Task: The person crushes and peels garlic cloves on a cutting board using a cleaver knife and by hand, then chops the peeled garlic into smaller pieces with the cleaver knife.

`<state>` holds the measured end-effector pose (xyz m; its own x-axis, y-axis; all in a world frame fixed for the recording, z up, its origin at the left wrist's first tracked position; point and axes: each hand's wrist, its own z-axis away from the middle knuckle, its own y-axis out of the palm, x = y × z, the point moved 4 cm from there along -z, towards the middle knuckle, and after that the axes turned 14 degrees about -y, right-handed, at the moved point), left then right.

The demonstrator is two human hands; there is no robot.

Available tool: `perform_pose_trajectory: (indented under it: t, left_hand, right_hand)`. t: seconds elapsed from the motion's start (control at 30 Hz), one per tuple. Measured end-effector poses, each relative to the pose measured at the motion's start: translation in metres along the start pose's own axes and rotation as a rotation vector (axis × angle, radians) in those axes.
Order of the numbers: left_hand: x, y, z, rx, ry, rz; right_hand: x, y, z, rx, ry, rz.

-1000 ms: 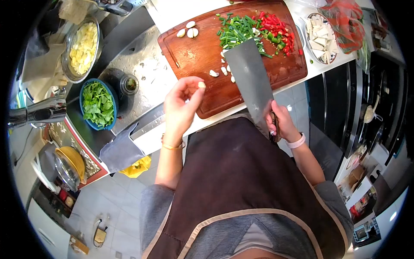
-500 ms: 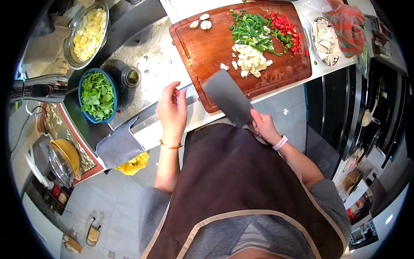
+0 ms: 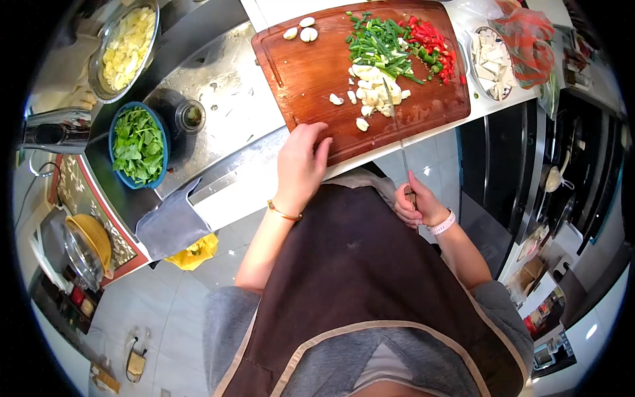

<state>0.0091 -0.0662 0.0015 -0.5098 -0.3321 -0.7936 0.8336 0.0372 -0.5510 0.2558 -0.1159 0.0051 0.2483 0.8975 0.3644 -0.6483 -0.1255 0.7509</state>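
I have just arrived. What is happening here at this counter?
The person's right hand holds a cleaver by its handle, the blade nearly edge-on to the camera, at a heap of pale garlic. The left hand is at the edge of the cutting board, with nothing visible in it. Chopped greens and red peppers lie beyond.

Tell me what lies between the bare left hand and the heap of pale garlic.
A few loose pale garlic pieces lie there on the reddish-brown wooden board, in the head view.
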Motion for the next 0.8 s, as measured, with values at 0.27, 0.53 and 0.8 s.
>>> perform_pose_trajectory:
  t: [0.27, 0.53, 0.8]
  left_hand:
    - [-0.037, 0.050, -0.017, 0.009, 0.310, -0.277]
    - [-0.025, 0.019, -0.035, -0.222, 0.194, -0.136]
    - [-0.025, 0.014, -0.056, -0.093, 0.134, -0.036]
  right_hand:
    - [0.012, 0.002, 0.001, 0.054, 0.003, -0.057]
    - [0.019, -0.012, 0.011, -0.046, -0.030, -0.070]
    - [0.028, -0.019, 0.014, -0.124, -0.011, -0.082]
